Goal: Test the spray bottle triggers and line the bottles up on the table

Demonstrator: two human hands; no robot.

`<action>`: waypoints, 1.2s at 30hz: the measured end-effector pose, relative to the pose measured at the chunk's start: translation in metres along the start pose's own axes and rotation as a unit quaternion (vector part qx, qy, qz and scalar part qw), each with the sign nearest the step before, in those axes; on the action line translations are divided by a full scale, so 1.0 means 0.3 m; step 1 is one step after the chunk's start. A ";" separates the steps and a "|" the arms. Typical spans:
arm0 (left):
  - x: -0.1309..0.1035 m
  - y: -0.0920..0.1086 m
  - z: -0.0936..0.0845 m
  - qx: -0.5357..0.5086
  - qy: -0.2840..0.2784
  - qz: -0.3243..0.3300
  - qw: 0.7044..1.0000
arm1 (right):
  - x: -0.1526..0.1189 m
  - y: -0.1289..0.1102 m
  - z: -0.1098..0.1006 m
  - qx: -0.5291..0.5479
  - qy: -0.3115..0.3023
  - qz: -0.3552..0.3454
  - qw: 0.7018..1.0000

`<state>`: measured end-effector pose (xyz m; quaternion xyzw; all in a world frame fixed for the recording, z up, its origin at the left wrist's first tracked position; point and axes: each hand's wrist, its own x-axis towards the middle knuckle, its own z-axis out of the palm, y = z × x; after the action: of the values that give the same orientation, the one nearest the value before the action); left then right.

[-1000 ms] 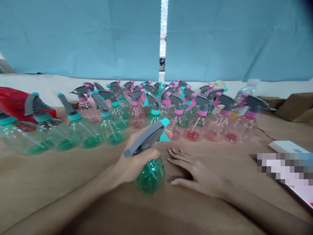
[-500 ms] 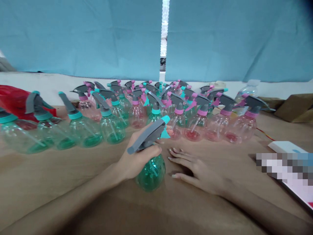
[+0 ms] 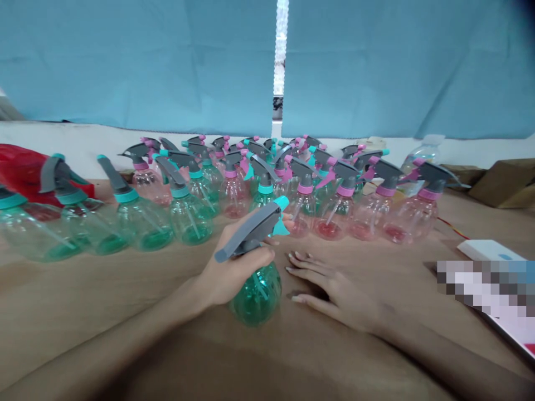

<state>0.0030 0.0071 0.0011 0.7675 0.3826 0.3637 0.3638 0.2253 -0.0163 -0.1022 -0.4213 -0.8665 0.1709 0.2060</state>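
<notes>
My left hand (image 3: 234, 272) grips the neck of a green spray bottle (image 3: 256, 295) that stands on the wooden table (image 3: 104, 289). Its grey trigger head (image 3: 251, 229) with a teal nozzle points away to the right. My right hand (image 3: 334, 287) lies flat on the table just right of the bottle, fingers spread and holding nothing. Behind both hands stand several more spray bottles, green ones (image 3: 144, 225) on the left and pink ones (image 3: 378, 214) on the right.
A red bag (image 3: 20, 170) lies at the far left behind the green bottles. At the right edge sit a white box (image 3: 491, 250), cardboard pieces (image 3: 504, 181) and a clear water bottle (image 3: 424, 151). A blue curtain (image 3: 146, 61) hangs behind the table.
The green bottle in my left hand has shifted slightly away from me and a little up the view. My right hand has stayed flat on the table.
</notes>
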 end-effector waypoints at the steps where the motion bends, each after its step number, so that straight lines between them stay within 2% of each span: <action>1: 0.000 0.000 -0.001 -0.007 0.002 -0.007 1.000 | 0.000 0.000 0.000 0.004 0.004 -0.001 1.000; 5: 0.001 -0.001 -0.002 -0.032 0.005 -0.034 0.999 | 0.000 -0.003 -0.001 0.012 0.012 -0.003 1.000; 10: -0.002 -0.001 0.001 -0.046 0.009 -0.046 0.998 | 0.002 -0.007 -0.006 -0.009 -0.006 0.002 1.000; 16: -0.003 0.001 0.005 -0.056 0.030 -0.042 0.997 | 0.001 -0.004 -0.001 -0.010 -0.003 0.006 1.000; 21: -0.002 0.003 0.008 -0.062 0.020 -0.044 0.997 | 0.001 -0.003 0.004 0.001 0.014 0.000 1.000; 36: -0.004 -0.006 0.011 -0.039 0.026 -0.059 0.997 | 0.000 0.001 0.004 0.002 0.013 -0.001 1.000</action>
<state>0.0046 0.0060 -0.0024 0.7188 0.4224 0.3762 0.4042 0.2249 -0.0164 -0.1033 -0.4221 -0.8640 0.1667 0.2179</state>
